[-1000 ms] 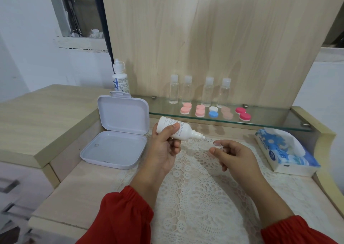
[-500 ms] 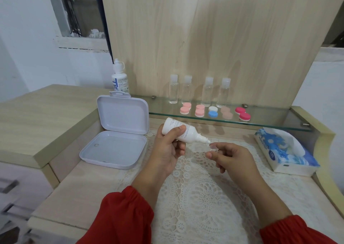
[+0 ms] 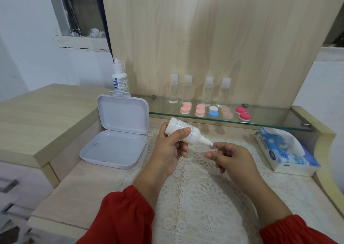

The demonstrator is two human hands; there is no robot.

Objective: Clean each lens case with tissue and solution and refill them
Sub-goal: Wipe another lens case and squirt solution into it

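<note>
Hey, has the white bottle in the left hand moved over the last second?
Yes. The white bottle in the left hand has dropped away from the glass shelf, its nozzle closing on the right hand.

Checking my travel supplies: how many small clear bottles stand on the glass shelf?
4, upright in a row at the back of the glass shelf: far left, second, third, far right. None seems hidden.
</note>
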